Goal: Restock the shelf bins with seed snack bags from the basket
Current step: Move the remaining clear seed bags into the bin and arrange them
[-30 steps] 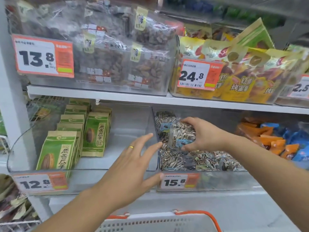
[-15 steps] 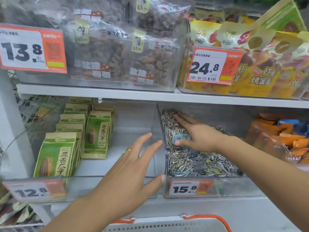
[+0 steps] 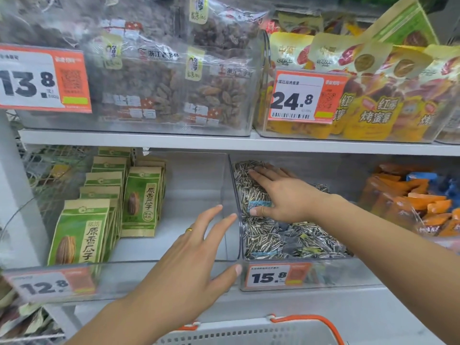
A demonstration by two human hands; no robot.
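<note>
A white upper shelf (image 3: 139, 141) runs across at 12 o'clock and carries two clear bins: one of brown nut bags (image 3: 139, 70) toward 11 o'clock, one of yellow sweet-potato bags (image 3: 368, 95) toward 1 o'clock. The lower shelf (image 3: 336, 307) at 6 o'clock bears a clear bin with green seed bags (image 3: 82, 230) at 9 o'clock and, touching it, a bin of striped seed bags (image 3: 286, 240) at centre.

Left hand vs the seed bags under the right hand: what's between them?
Head view: the clear bin wall stands between the left hand and the seed bags; the right hand lies flat on them.
</note>
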